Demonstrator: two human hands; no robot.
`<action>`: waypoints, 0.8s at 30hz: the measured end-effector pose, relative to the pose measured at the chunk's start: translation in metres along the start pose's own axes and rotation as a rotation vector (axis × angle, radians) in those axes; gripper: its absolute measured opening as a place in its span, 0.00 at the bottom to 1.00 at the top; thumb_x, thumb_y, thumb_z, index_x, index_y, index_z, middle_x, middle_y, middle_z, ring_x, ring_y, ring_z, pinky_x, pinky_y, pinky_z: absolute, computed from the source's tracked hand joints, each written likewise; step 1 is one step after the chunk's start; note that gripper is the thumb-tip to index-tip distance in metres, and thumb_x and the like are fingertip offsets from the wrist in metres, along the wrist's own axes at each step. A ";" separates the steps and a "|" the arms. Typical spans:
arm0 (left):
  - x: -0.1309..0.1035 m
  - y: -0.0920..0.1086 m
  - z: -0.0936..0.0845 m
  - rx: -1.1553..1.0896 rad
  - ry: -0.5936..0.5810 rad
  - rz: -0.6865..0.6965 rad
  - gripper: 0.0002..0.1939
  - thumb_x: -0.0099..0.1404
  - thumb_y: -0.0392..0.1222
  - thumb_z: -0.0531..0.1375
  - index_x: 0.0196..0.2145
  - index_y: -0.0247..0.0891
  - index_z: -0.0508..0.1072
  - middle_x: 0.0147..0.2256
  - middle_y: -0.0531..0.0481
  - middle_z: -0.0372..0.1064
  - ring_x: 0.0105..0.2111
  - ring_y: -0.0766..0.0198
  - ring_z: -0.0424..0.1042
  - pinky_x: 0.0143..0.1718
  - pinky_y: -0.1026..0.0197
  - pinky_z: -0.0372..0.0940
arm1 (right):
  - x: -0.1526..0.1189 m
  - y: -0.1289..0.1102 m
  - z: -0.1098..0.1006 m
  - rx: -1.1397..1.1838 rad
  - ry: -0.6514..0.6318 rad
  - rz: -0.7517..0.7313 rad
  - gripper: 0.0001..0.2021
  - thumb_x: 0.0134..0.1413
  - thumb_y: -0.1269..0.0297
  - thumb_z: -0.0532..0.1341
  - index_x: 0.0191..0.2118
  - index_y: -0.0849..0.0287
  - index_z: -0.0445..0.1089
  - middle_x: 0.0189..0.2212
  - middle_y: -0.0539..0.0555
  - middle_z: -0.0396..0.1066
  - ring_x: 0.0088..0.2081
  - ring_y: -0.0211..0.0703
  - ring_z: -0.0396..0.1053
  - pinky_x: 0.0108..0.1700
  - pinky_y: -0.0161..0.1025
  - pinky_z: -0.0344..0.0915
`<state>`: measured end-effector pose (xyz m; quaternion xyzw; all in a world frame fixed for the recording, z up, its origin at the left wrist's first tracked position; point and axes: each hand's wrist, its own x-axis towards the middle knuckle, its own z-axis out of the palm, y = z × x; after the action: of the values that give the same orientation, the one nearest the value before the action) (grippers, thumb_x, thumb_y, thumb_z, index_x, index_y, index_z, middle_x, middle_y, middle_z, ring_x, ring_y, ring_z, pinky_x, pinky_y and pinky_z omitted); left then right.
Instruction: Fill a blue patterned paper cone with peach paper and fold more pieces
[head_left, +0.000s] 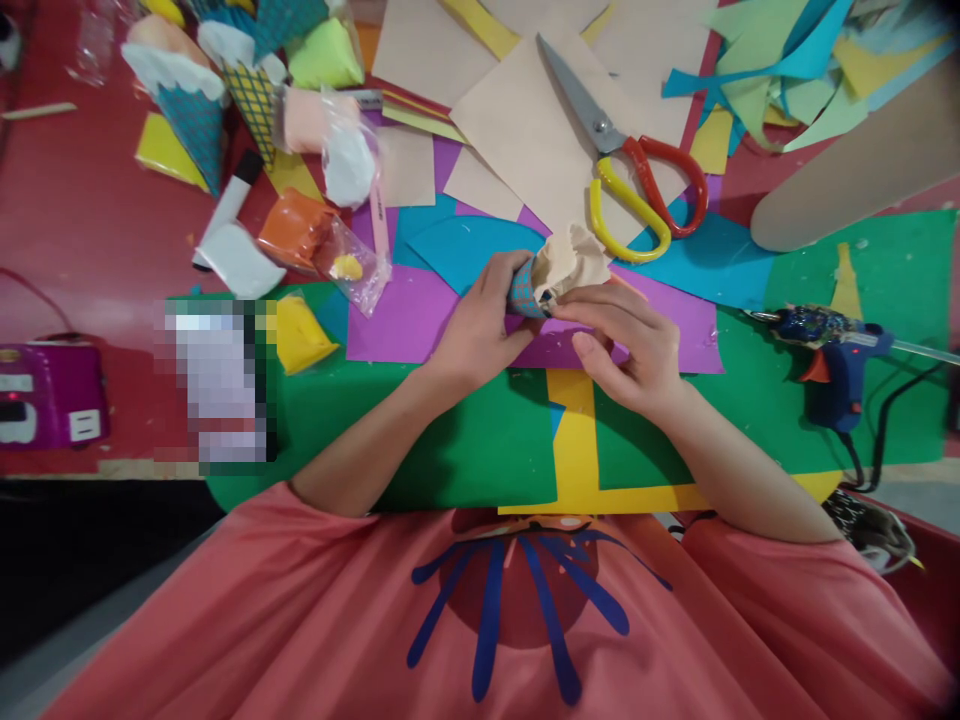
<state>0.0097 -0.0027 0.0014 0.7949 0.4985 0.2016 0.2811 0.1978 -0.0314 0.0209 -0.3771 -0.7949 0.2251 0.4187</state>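
Note:
My left hand (480,320) is closed around a small blue paper cone (522,286) with a drawn grid pattern, tilted with its mouth to the right. Crumpled cream paper (574,258) bulges out of that mouth. At the cone's rim, the fingertips of my right hand (630,340) touch the lower edge of the crumpled paper; its thumb stands apart from the fingers. The cone's tip is hidden inside my left hand. Beneath both hands lie a purple sheet (390,320) and a blue sheet (457,245).
Scissors (626,160) lie beyond my hands. A glue gun (836,350) rests at right with its cord. Finished-looking paper cones (187,110), an orange clay packet (296,228), a yellow packet (301,335) and a marker (231,205) lie at left. Paper scraps (795,70) pile up back right.

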 end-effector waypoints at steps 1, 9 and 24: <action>0.000 -0.001 0.001 -0.007 -0.004 0.012 0.23 0.63 0.36 0.55 0.55 0.41 0.55 0.54 0.44 0.66 0.54 0.59 0.68 0.52 0.57 0.66 | 0.000 0.000 0.001 0.005 -0.020 0.027 0.12 0.61 0.67 0.55 0.46 0.56 0.72 0.45 0.58 0.76 0.46 0.47 0.75 0.46 0.45 0.72; -0.003 -0.002 0.001 0.020 -0.057 0.076 0.25 0.61 0.33 0.54 0.55 0.42 0.55 0.52 0.45 0.67 0.54 0.59 0.69 0.52 0.58 0.67 | -0.001 0.006 0.006 -0.023 -0.183 0.099 0.12 0.63 0.59 0.55 0.43 0.59 0.73 0.47 0.60 0.74 0.40 0.45 0.75 0.37 0.39 0.71; -0.002 -0.008 -0.006 0.150 -0.018 -0.045 0.11 0.63 0.42 0.55 0.44 0.44 0.60 0.31 0.57 0.70 0.29 0.66 0.74 0.24 0.65 0.61 | -0.001 -0.003 -0.005 -0.112 0.148 -0.068 0.13 0.59 0.67 0.57 0.49 0.50 0.68 0.46 0.56 0.73 0.40 0.45 0.75 0.37 0.41 0.75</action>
<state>-0.0002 -0.0006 0.0013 0.8040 0.5275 0.1501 0.2295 0.2009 -0.0342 0.0247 -0.3883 -0.7854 0.1376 0.4619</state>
